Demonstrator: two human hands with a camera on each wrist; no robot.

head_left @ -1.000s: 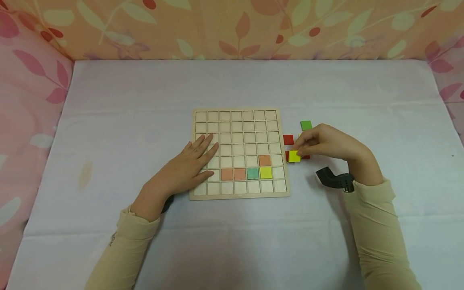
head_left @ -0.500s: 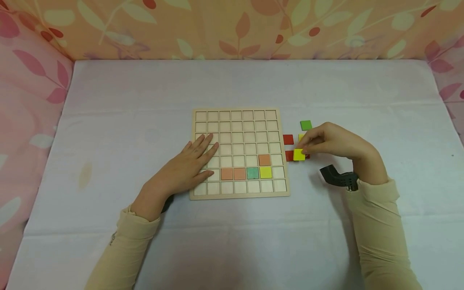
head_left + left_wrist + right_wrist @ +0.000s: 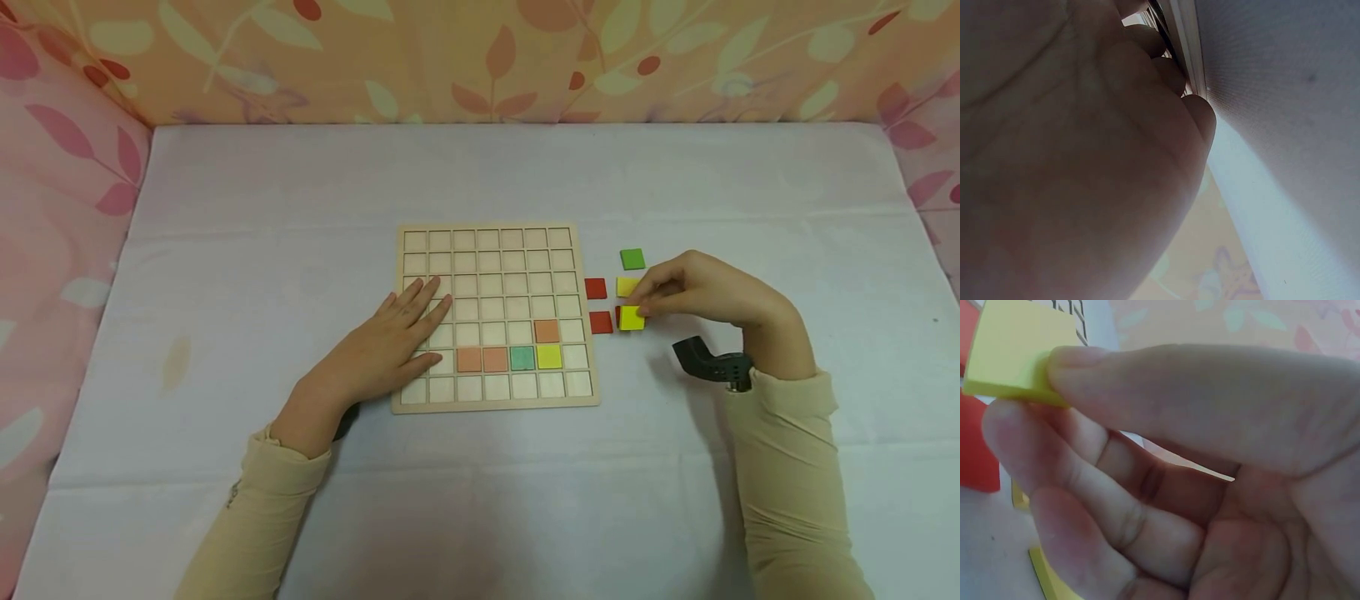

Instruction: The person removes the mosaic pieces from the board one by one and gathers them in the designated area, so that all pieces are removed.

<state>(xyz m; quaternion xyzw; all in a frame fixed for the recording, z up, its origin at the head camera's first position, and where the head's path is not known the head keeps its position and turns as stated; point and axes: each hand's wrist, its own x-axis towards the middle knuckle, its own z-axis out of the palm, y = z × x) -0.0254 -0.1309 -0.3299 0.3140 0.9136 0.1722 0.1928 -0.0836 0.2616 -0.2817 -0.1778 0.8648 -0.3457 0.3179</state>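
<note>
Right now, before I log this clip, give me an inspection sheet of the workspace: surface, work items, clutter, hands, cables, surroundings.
Surface: white cloth, creased, brownish patch toward the left.
Work items: gridded board with five inset tiles; beside its right edge, loose red tiles, a yellow one and a green one.
Clutter: nothing seen.
Left hand: fingers spread on the board.
Right hand: pinching a yellow tile, partly hiding a red one.
Cables: nothing seen.
Surroundings: floral fabric behind and at both sides.
</note>
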